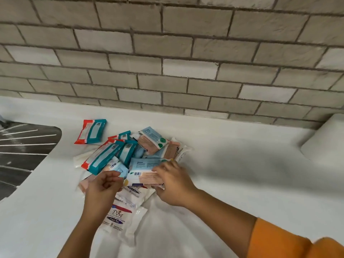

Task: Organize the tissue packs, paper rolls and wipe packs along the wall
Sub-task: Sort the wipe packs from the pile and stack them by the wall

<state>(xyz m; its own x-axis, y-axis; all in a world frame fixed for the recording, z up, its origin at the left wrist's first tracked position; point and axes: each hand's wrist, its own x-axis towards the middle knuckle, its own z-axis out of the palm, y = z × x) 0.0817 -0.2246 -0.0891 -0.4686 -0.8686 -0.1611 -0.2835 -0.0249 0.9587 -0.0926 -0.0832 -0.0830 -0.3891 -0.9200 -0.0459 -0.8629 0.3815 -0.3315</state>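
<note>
Your right hand (173,185) pinches a blue-and-peach wipe pack (144,173) at six o'clock of the pile (119,151), probably to carry it wallward. Your left hand (104,185) curls at eight o'clock; I cannot tell if it holds anything.

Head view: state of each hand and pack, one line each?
Right hand: grips the blue-and-peach pack at the pile's near side.
Left hand: fingers curled at a pack's edge; grip unclear.
Pile: loose heap, unsorted.
Red-and-teal pack: flat, alone, left of the pile.
Dove pack: flat, nearest the person.
</note>
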